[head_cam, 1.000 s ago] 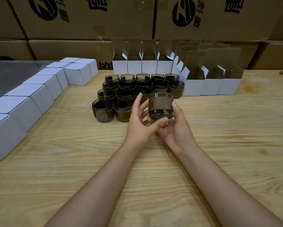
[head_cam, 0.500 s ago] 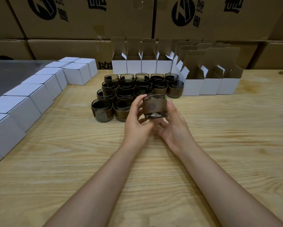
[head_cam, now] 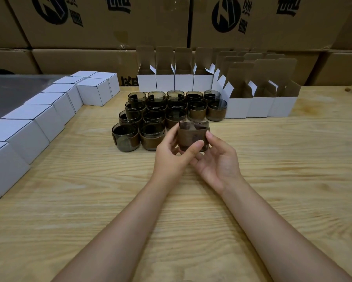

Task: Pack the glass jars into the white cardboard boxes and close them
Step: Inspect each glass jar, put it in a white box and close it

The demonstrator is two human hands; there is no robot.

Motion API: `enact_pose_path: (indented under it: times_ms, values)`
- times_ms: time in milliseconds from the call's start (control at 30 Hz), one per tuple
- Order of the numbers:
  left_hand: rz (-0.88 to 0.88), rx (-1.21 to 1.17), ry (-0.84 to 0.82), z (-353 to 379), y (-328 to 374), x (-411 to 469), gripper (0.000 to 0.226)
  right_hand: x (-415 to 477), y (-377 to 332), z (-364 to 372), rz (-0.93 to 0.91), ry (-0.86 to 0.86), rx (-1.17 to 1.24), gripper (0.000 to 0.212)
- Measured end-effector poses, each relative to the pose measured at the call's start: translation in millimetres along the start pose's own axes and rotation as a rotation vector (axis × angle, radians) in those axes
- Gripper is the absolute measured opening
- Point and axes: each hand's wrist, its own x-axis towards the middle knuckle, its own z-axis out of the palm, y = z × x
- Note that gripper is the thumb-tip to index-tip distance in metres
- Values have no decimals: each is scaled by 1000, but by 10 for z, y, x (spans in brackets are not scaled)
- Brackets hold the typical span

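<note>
A dark glass jar with a brown band (head_cam: 192, 135) is held just above the wooden table at the centre. My left hand (head_cam: 171, 153) pinches it from the left with thumb and fingers. My right hand (head_cam: 217, 159) cups it from the right, thumb on its side. Behind it, several more smoked-glass jars (head_cam: 156, 115) stand in rows. White cardboard boxes with lids up (head_cam: 175, 80) line the back, and more open ones (head_cam: 260, 102) sit at the right.
A row of closed white boxes (head_cam: 36, 123) runs along the table's left edge beside a metal surface (head_cam: 12, 92). Large brown cartons (head_cam: 171, 23) are stacked behind the wooden table (head_cam: 191, 220).
The jar has been turned between both hands and lowered slightly; my right thumb now rests on its side.
</note>
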Motion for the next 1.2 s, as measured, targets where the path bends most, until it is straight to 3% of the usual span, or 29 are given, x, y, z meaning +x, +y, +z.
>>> enact_pose_path:
  times_ms: [133,300,433,667,1067,1133,1200]
  values:
    - [5,4,-7,0,-6,7,59,-7,-5,-7,-3,-13,13,42]
    - [43,80,-56,-12,5,-14,71,40,-24,-26,-17,20,-36,53]
    - [59,81,-98,-28,14,-8,77,56,-34,-33,-5,34,-8,50]
    - [48,79,-153,-8,13,-37,73,59,-54,-47,-121,-56,-63,23]
    - [70,142,-109,9,15,-37,72,49,-16,-37,-187,-76,-102,31]
    - [56,123,-79,3,20,-29,74,60,16,-40,-184,-15,-204,41]
    - [55,143,-50,4,14,-25,76,72,34,-57,-232,111,-511,36]
